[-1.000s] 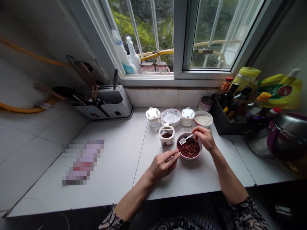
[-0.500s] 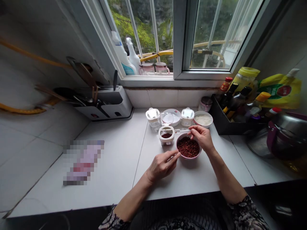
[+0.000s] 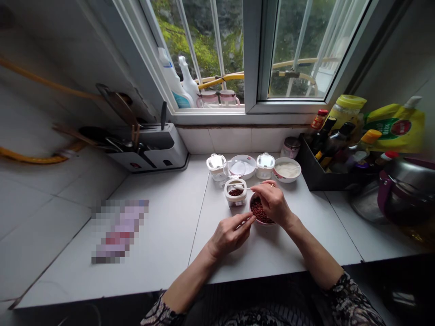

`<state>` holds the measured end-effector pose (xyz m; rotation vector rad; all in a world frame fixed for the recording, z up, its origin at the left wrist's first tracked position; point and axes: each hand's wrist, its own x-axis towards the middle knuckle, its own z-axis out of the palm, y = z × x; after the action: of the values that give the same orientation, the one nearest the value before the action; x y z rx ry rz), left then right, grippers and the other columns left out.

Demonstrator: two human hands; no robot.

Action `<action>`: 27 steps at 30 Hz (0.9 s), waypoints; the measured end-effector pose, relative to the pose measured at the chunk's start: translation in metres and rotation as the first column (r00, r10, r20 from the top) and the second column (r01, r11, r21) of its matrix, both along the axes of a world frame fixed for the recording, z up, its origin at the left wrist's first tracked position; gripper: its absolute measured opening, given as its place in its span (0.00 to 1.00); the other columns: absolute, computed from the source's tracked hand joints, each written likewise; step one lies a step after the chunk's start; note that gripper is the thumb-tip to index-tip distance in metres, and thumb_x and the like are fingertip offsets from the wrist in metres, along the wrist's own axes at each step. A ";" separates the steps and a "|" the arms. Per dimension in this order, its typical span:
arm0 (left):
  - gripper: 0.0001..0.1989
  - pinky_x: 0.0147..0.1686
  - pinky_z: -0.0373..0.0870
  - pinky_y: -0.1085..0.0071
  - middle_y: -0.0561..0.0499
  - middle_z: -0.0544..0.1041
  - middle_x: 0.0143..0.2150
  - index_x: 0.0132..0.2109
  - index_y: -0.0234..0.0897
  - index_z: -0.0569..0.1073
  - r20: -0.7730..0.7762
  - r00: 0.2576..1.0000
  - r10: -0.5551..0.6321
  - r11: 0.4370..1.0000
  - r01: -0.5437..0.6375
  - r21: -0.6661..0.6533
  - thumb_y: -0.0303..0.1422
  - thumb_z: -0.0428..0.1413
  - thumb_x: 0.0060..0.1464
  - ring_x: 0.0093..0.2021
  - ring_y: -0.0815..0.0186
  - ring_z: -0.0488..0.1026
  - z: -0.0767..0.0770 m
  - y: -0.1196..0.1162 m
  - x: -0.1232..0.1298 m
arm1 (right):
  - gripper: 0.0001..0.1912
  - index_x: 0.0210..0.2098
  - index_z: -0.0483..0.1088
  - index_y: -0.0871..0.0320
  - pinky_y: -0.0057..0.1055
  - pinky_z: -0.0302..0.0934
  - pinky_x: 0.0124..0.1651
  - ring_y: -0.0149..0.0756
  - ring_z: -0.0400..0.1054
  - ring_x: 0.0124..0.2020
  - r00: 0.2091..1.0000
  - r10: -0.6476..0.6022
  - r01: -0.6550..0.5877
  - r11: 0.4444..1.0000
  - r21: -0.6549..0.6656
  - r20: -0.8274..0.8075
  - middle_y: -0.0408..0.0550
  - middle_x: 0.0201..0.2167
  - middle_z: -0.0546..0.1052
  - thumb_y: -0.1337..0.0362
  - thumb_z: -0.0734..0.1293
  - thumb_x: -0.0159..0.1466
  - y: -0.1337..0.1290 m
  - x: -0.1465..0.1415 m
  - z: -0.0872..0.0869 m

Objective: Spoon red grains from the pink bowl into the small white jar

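My right hand (image 3: 272, 202) pinches the handle of a small white spoon (image 3: 239, 186), whose bowl is over the open mouth of a clear jar (image 3: 235, 200) partly filled with dark red grains. Below that hand, and partly hidden by it, is a pink-rimmed bowl (image 3: 260, 212) of the same dark red grains. My left hand (image 3: 231, 232) touches the bowl's left rim with its fingertips, the fingers close together. Behind the jar stand two white-lidded jars (image 3: 216, 167) (image 3: 265, 165), a plate (image 3: 250, 167) and a bowl of white grains (image 3: 287, 170).
A dark box of bottles (image 3: 316, 179) stands at the right, beside a metal pot (image 3: 408, 194). At the back left is a utensil holder (image 3: 166, 147). A blurred pinkish item (image 3: 120, 235) lies on the left counter. Spray bottles (image 3: 188, 81) stand by the window.
My right hand has moved left across the bowl, bringing the spoon over the open jar. It now covers more of the bowl. My left hand has stayed at the rim.
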<state>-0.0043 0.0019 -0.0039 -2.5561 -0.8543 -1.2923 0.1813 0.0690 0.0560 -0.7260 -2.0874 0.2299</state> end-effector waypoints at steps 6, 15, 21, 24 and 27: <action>0.22 0.39 0.79 0.70 0.39 0.78 0.48 0.62 0.36 0.66 -0.016 1.000 -0.008 1.000 0.008 -0.027 0.23 0.50 0.63 0.44 0.63 0.79 0.000 -0.001 -0.001 | 0.11 0.37 0.74 0.55 0.38 0.64 0.46 0.40 0.73 0.35 0.971 -0.214 0.194 0.965 -0.175 -0.103 0.48 0.30 0.79 0.67 0.60 0.66 0.002 0.027 0.007; 0.21 0.41 0.79 0.71 0.39 0.79 0.48 0.61 0.35 0.67 -0.034 0.999 -0.003 0.999 0.001 -0.044 0.23 0.50 0.62 0.44 0.63 0.79 -0.002 -0.001 -0.002 | 0.11 0.30 0.73 0.55 0.32 0.60 0.40 0.37 0.69 0.30 0.963 -0.217 0.258 0.913 -0.317 0.158 0.46 0.26 0.78 0.70 0.60 0.61 0.013 0.043 -0.003; 0.20 0.39 0.79 0.71 0.39 0.79 0.47 0.61 0.34 0.67 -0.016 1.000 -0.011 1.000 0.011 -0.028 0.23 0.51 0.62 0.43 0.63 0.80 0.000 -0.001 -0.002 | 0.11 0.29 0.73 0.55 0.32 0.60 0.40 0.37 0.69 0.29 0.979 -0.186 0.205 0.902 -0.381 0.086 0.44 0.22 0.76 0.70 0.59 0.61 0.010 0.034 -0.006; 0.20 0.39 0.79 0.71 0.39 0.79 0.47 0.61 0.35 0.67 -0.024 1.000 -0.010 0.999 0.009 -0.031 0.23 0.50 0.63 0.43 0.63 0.79 0.001 -0.001 -0.002 | 0.12 0.29 0.73 0.55 0.31 0.60 0.38 0.36 0.69 0.27 0.976 -0.214 0.213 0.892 -0.399 0.043 0.42 0.19 0.73 0.69 0.59 0.61 0.011 0.038 -0.004; 0.20 0.39 0.79 0.71 0.39 0.79 0.48 0.61 0.35 0.68 -0.024 1.000 -0.008 0.999 0.007 -0.032 0.23 0.50 0.63 0.43 0.63 0.79 0.001 -0.001 -0.002 | 0.11 0.28 0.73 0.55 0.31 0.60 0.36 0.35 0.68 0.26 0.976 -0.216 0.199 0.886 -0.419 0.008 0.42 0.19 0.73 0.69 0.60 0.60 0.013 0.040 -0.004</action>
<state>-0.0060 0.0007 -0.0031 -2.5966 -0.8687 -1.2566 0.2217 0.0815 0.0519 -1.1850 -1.9212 0.5788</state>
